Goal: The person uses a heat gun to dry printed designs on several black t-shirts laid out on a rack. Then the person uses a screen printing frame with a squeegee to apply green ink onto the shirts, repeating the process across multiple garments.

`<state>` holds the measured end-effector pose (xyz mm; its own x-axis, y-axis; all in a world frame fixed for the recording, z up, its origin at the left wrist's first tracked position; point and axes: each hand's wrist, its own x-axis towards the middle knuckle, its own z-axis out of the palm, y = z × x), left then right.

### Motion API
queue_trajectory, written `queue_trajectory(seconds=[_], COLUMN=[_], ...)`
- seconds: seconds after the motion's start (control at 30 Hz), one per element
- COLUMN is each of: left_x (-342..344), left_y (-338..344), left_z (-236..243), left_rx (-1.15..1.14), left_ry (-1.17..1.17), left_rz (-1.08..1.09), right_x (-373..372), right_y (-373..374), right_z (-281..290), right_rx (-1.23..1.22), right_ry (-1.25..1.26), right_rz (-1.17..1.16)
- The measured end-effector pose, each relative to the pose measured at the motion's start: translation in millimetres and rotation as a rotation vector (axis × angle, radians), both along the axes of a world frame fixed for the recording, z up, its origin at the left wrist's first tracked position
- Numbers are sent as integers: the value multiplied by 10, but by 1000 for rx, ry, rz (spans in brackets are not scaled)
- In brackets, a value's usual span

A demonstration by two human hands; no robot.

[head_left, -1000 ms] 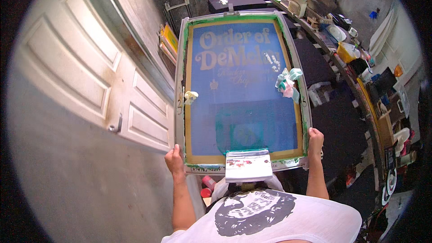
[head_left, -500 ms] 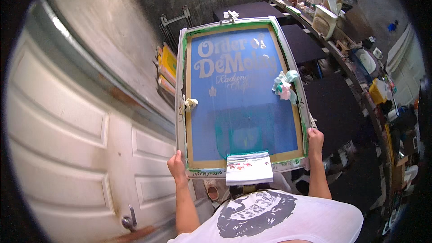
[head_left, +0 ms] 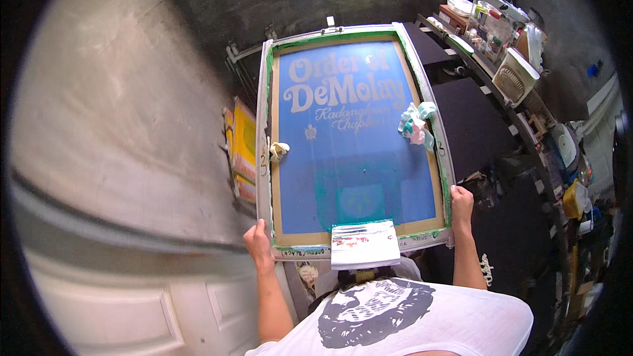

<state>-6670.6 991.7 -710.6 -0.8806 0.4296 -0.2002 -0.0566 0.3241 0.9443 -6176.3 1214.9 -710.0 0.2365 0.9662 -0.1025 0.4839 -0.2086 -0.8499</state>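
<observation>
My left hand [head_left: 257, 242] grips the lower left side of a screen-printing frame [head_left: 261, 128], and my right hand [head_left: 461, 204] grips its lower right side. The frame holds blue mesh [head_left: 353, 161] with pale stencilled lettering and a green-tinted patch low in the middle, bordered by tan and green tape. A crumpled mint-and-pink wad [head_left: 415, 125] sits on the right edge of the mesh, a small cream crumple [head_left: 279, 151] on the left edge. A white rectangular piece [head_left: 364, 245] lies over the middle of the near rail, just above my white printed shirt.
Black flat platens [head_left: 471, 125] stand right of the frame beside a long, cluttered ledge [head_left: 501, 59] curving along the wall. A pale wall [head_left: 119, 112] and white panelled door [head_left: 119, 316] are close on the left. Yellow stacked frames [head_left: 241, 138] and a metal rack [head_left: 241, 59] stand behind the screen.
My view has shifted along the room: the door has slid down toward the lower left and the cluttered ledge sits further right. Both hands keep hold of the frame, which stays centred before me.
</observation>
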Motion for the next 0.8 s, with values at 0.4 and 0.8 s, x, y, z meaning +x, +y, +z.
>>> queue_trajectory(seconds=[0.4,0.8], left_x=[-150,159], left_y=[-19,77], left_z=[-274,68], left_rx=[62,4], left_ry=[-40,-19], left_rz=[-15,-37], right_x=[-258,73], right_y=[-68,60], right_z=[-63,31], right_rx=[1,15], right_ry=[-22,32], right_rz=[-3,-15])
